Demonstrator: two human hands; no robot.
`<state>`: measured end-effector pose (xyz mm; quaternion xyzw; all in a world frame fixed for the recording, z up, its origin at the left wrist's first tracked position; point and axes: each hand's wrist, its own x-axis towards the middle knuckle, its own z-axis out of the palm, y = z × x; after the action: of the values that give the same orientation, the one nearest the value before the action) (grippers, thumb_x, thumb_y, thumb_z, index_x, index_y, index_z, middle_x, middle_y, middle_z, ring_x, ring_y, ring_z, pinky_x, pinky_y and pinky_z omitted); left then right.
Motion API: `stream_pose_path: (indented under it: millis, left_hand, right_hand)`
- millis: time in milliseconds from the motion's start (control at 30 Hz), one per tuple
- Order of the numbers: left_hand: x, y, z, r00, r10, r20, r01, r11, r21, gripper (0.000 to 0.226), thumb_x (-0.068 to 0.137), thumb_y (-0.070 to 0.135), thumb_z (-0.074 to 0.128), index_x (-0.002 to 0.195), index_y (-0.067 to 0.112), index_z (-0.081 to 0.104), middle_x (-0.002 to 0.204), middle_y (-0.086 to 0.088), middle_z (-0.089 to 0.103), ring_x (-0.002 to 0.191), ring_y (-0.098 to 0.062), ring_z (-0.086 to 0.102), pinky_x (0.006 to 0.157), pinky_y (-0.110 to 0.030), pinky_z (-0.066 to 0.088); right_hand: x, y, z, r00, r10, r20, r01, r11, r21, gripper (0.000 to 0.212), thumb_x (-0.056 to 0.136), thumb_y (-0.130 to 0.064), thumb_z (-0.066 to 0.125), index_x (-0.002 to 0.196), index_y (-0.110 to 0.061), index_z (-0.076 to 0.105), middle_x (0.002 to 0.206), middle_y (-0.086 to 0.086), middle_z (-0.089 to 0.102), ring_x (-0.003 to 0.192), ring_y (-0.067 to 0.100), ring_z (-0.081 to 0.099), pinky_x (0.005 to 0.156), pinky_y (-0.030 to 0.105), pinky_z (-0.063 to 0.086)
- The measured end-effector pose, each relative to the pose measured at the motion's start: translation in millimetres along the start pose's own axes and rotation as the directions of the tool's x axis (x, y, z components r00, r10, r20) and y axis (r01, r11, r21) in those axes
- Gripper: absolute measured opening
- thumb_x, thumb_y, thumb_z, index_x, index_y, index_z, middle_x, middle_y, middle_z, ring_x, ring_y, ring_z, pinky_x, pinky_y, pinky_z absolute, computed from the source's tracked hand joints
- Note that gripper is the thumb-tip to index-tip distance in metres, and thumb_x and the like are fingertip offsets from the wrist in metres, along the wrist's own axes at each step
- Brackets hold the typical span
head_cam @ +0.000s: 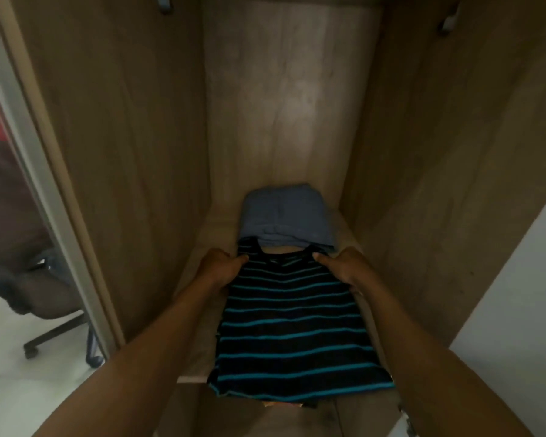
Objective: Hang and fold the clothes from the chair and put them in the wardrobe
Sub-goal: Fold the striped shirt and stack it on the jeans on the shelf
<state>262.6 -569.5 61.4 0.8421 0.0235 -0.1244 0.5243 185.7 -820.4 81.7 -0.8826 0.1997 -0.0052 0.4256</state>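
A black top with teal stripes [293,329] lies flat on a wardrobe shelf [196,351], its lower hem hanging over the shelf's front edge. My left hand [219,269] grips its left shoulder and my right hand [341,268] grips its right shoulder, both at the far end of the top. Behind it, deeper on the shelf, sits a folded blue garment [286,216], its front edge touching the top's neckline. The wooden wardrobe [133,121] encloses all of this.
The wardrobe's side panels stand close on both sides of my arms. A dark office chair [22,247] on castors stands outside to the left, beyond the door frame [44,197]. A white wall [517,294] is at the right.
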Motion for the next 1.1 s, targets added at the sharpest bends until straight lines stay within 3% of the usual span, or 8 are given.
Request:
stream_pose_path:
  millis: [200, 333, 467, 533, 633, 767, 933, 1100]
  left_hand:
    - [22.8, 5.2, 8.5, 0.994, 0.107, -0.022, -0.109, 0.959, -0.26, 0.007, 0.096, 0.008, 0.063, 0.103, 0.008, 0.064, 0.111, -0.012, 0.069, 0.091, -0.022, 0.066, 0.083, -0.033, 0.057]
    - [32.2, 6.7, 7.8, 0.988, 0.129, -0.079, -0.137, 0.985, -0.104, 0.013, 0.087, 0.009, 0.072, 0.093, 0.016, 0.062, 0.102, -0.006, 0.068, 0.091, -0.022, 0.065, 0.089, -0.035, 0.057]
    - [23.2, 8.5, 10.3, 0.984, 0.161, -0.073, -0.163, 0.986, -0.023, 0.028, 0.086, 0.017, 0.074, 0.074, 0.023, 0.049, 0.078, 0.004, 0.056, 0.068, -0.011, 0.052, 0.072, -0.027, 0.05]
    - [11.2, 9.2, 7.7, 0.981, 0.189, -0.034, -0.187, 0.982, 0.036, 0.02, 0.087, 0.027, 0.076, 0.089, 0.018, 0.059, 0.089, 0.003, 0.06, 0.076, -0.012, 0.055, 0.079, -0.027, 0.049]
    - [-24.6, 6.1, 0.4, 0.982, 0.181, 0.054, -0.186, 0.974, 0.127, 0.063, 0.086, 0.037, 0.076, 0.137, 0.012, 0.048, 0.119, 0.003, 0.058, 0.101, -0.014, 0.055, 0.085, -0.022, 0.044]
    - [-78.2, -8.3, -10.8, 0.978, 0.159, 0.135, -0.2, 0.903, 0.381, 0.073, 0.087, 0.048, 0.071, 0.145, 0.013, 0.043, 0.142, -0.006, 0.054, 0.119, -0.021, 0.057, 0.09, -0.023, 0.045]
    - [-122.9, -16.8, -24.8, 0.99, 0.053, 0.13, -0.113, 0.853, 0.51, 0.052, 0.088, 0.053, 0.068, 0.115, 0.009, 0.064, 0.117, -0.008, 0.068, 0.093, -0.012, 0.064, 0.075, -0.025, 0.053]
    - [-141.0, -28.3, -16.0, 0.982, -0.068, 0.173, 0.04, 0.986, 0.163, 0.025, 0.096, 0.028, 0.065, 0.108, 0.007, 0.057, 0.084, -0.016, 0.075, 0.063, -0.025, 0.074, 0.055, -0.034, 0.06]
  right_hand:
    - [29.9, -7.5, 6.8, 0.996, 0.088, 0.009, -0.084, 0.9, 0.428, 0.024, 0.092, -0.023, 0.065, 0.108, -0.006, 0.069, 0.107, 0.017, 0.073, 0.09, 0.03, 0.071, 0.077, 0.035, 0.06]
    - [41.5, 8.1, 10.7, 0.985, 0.084, -0.153, -0.047, 0.972, 0.231, 0.018, 0.086, -0.009, 0.07, 0.1, -0.005, 0.06, 0.104, 0.015, 0.067, 0.077, 0.02, 0.061, 0.067, 0.029, 0.055]
    - [43.7, 15.2, 10.0, 0.98, -0.006, -0.201, 0.045, 0.98, 0.195, 0.034, 0.082, -0.024, 0.078, 0.103, -0.012, 0.055, 0.109, 0.003, 0.062, 0.093, 0.02, 0.061, 0.091, 0.037, 0.055]
    - [45.7, 26.6, 2.3, 0.983, -0.066, -0.17, 0.101, 0.973, 0.206, 0.054, 0.076, -0.044, 0.077, 0.113, -0.008, 0.06, 0.112, 0.007, 0.068, 0.097, 0.024, 0.066, 0.093, 0.045, 0.056]
    - [4.6, 35.4, -2.1, 0.992, -0.048, -0.115, 0.069, 0.98, 0.185, 0.054, 0.084, -0.046, 0.071, 0.117, -0.005, 0.062, 0.109, 0.012, 0.07, 0.097, 0.028, 0.068, 0.093, 0.048, 0.056]
    - [-59.9, 53.5, 2.4, 0.998, -0.056, 0.023, 0.054, 0.995, 0.087, 0.057, 0.088, -0.032, 0.074, 0.135, -0.008, 0.052, 0.132, 0.003, 0.059, 0.117, 0.019, 0.059, 0.107, 0.036, 0.046]
    - [-112.3, 41.4, -12.7, 0.998, -0.048, 0.04, 0.041, 0.986, 0.16, 0.071, 0.082, -0.032, 0.08, 0.14, -0.015, 0.043, 0.128, 0.004, 0.058, 0.109, 0.014, 0.058, 0.085, 0.017, 0.048]
    - [-125.0, 38.6, -14.8, 0.997, -0.002, 0.078, -0.001, 0.999, 0.049, 0.017, 0.091, -0.026, 0.072, 0.095, -0.013, 0.061, 0.09, 0.007, 0.067, 0.058, 0.009, 0.06, 0.049, 0.012, 0.048]
